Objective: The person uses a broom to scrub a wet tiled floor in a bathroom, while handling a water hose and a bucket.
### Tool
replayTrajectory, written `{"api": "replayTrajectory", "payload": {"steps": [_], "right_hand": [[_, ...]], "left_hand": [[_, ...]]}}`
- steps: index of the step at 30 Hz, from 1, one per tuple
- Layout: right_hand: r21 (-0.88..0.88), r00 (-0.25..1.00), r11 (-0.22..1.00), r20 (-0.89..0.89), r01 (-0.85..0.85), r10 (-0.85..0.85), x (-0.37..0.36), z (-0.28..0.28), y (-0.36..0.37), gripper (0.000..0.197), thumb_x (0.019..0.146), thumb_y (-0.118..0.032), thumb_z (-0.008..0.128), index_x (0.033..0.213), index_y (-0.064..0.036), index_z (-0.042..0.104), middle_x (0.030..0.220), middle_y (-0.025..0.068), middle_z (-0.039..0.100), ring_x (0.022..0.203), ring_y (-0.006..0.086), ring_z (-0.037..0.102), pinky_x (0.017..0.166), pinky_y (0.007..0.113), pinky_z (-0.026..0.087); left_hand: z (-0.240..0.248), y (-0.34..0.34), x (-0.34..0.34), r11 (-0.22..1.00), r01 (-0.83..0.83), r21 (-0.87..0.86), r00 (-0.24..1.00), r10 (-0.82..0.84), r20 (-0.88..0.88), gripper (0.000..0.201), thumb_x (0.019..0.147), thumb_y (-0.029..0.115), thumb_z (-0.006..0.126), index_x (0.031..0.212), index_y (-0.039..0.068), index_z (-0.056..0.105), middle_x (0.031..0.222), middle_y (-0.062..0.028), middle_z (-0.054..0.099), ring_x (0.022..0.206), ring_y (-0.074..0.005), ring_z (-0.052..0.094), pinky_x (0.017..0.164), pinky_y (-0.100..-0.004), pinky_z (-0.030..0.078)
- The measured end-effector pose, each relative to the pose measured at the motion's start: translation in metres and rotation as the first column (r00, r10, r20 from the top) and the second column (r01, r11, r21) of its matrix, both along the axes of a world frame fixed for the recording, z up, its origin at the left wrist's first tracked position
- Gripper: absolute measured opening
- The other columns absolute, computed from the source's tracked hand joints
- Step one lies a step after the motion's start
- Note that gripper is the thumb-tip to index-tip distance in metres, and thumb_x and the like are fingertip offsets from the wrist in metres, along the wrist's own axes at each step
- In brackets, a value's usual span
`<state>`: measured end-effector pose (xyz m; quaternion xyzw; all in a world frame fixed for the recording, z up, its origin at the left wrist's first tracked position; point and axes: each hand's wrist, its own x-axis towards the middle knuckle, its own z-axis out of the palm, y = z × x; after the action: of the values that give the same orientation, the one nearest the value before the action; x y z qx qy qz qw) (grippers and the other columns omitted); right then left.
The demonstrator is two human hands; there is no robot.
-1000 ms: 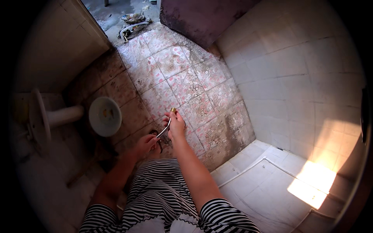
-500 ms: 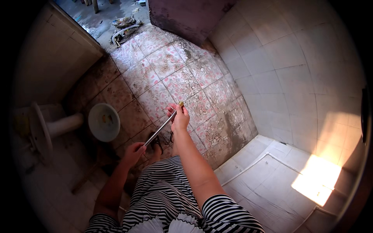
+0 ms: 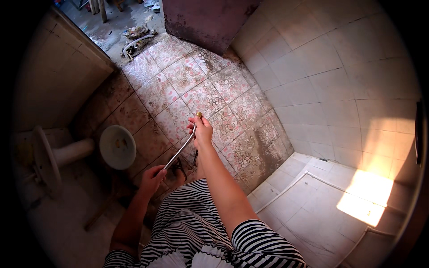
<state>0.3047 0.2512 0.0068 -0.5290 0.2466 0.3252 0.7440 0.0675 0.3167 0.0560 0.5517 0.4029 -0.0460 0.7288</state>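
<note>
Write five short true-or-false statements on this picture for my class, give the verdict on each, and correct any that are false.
1. The right hand holds a silvery hose near its brass-coloured fitting. True.
2. The left hand is empty. False: it grips the same hose, farther from the fitting.
3. A round, pale basin shows to the left of both hands. True.
4. The floor tiles are plain, with no pattern. False: they carry a pinkish pattern and dark stains.
5. The person's clothing has black and white stripes. True.
</note>
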Motion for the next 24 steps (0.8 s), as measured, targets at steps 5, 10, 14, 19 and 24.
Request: {"api": "replayTrajectory", "payload": {"steps": [5,10,14,19,24], "right_hand": [[0.005,0.979,0.979,-0.017,-0.204,0.204,0.004,-0.005,0.023,0.027,0.087,-0.019,0.053,0.107,-0.0007,0.052,0.081,0.0085,0.061,0.051,0.0111,0.052,0.039,0.021,0.036],[0.006,0.915,0.917,-0.05,-0.4,0.399,0.004,0.001,0.049,0.027,0.086,-0.017,0.052,0.107,-0.0002,0.049,0.079,0.0095,0.06,0.051,0.0099,0.05,0.041,0.02,0.036],[-0.001,0.88,0.881,-0.044,-0.473,0.472,-0.001,0.003,0.063,0.026,0.086,-0.017,0.053,0.106,-0.0004,0.05,0.078,0.0095,0.06,0.05,0.0101,0.049,0.04,0.021,0.037],[-0.044,0.935,0.934,-0.005,-0.355,0.355,-0.005,-0.007,0.066,0.026,0.086,-0.017,0.053,0.105,-0.0001,0.051,0.079,0.0091,0.06,0.05,0.0113,0.051,0.039,0.021,0.038],[-0.083,0.97,0.99,0.202,-0.117,0.131,-0.003,-0.01,0.065,0.027,0.086,-0.017,0.053,0.107,-0.0007,0.051,0.08,0.0091,0.06,0.05,0.0123,0.051,0.039,0.021,0.038]], "left_hand": [[0.009,0.0,-0.003,0.999,-0.044,0.012,0.999,0.044,0.017,0.024,0.086,0.017,0.057,0.103,0.0,0.059,0.066,0.0037,0.052,0.055,-0.001,0.042,0.048,-0.0154,0.032],[0.021,0.008,-0.007,0.994,-0.109,0.016,0.994,0.109,0.012,0.023,0.086,0.017,0.056,0.103,0.001,0.059,0.066,0.0038,0.052,0.055,-0.0008,0.042,0.048,-0.015,0.032],[0.021,0.013,-0.014,0.987,-0.159,-0.002,0.987,0.159,0.026,0.024,0.086,0.016,0.056,0.104,0.0,0.059,0.067,0.0029,0.052,0.057,-0.0019,0.045,0.05,-0.0154,0.035],[0.018,0.014,-0.02,0.975,-0.209,-0.074,0.974,0.215,0.074,0.027,0.086,0.015,0.055,0.108,0.0,0.057,0.071,0.001,0.055,0.06,-0.0038,0.048,0.054,-0.017,0.04],[0.013,0.014,-0.023,0.996,-0.057,0.068,0.996,0.052,0.071,0.031,0.087,0.011,0.052,0.115,0.0,0.053,0.08,-0.0019,0.06,0.064,-0.0048,0.05,0.058,-0.0184,0.043]]}}
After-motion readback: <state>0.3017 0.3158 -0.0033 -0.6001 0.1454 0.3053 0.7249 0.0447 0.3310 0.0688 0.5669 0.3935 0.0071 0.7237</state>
